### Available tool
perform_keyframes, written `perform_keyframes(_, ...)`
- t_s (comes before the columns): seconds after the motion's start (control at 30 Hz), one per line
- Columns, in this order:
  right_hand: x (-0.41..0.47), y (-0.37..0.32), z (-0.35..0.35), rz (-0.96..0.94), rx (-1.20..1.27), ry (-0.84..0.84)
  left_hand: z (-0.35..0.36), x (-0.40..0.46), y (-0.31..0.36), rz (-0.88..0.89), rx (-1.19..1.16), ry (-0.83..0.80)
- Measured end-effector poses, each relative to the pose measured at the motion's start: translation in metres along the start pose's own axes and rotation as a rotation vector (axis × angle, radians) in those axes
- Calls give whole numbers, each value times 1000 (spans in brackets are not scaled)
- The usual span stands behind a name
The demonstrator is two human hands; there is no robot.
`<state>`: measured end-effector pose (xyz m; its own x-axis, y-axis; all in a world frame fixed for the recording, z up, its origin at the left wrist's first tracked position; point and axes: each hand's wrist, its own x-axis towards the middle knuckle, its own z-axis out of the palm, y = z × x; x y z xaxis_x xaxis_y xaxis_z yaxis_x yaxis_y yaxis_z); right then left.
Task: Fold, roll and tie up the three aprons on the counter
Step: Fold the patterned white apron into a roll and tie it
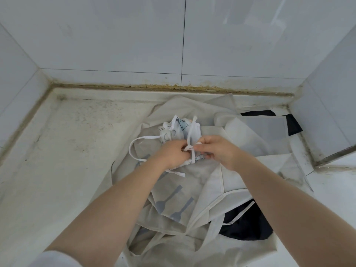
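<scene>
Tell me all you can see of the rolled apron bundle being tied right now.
The rolled apron bundle is white thin fabric with a pale blue print, bunched compactly and bound by white tie straps. One strap loops out to its left. It sits on the cream spoon-print apron spread over the counter. The left hand and right hand pinch the straps at its near side.

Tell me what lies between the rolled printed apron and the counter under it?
In the head view, the cream apron with spoon prints lies spread between the rolled printed apron and the counter.
</scene>
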<state>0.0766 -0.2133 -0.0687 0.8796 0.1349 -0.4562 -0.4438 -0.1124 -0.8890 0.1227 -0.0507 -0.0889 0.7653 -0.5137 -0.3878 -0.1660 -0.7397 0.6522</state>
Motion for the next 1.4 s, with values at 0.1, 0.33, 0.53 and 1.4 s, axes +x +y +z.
perform_keyframes(0.1,-4,-1,-5,-69,70,-42,-2,1,6,12,62,-11)
perform_keyframes(0.33,5,-17,5,124,289,103,-7,3,2,51,46,-32)
perform_keyframes(0.53,4,-29,-3,82,315,131,-11,6,5,88,162,-24)
perform_keyframes(1.4,13,-19,34,-241,-1238,34,3,6,1,81,443,191)
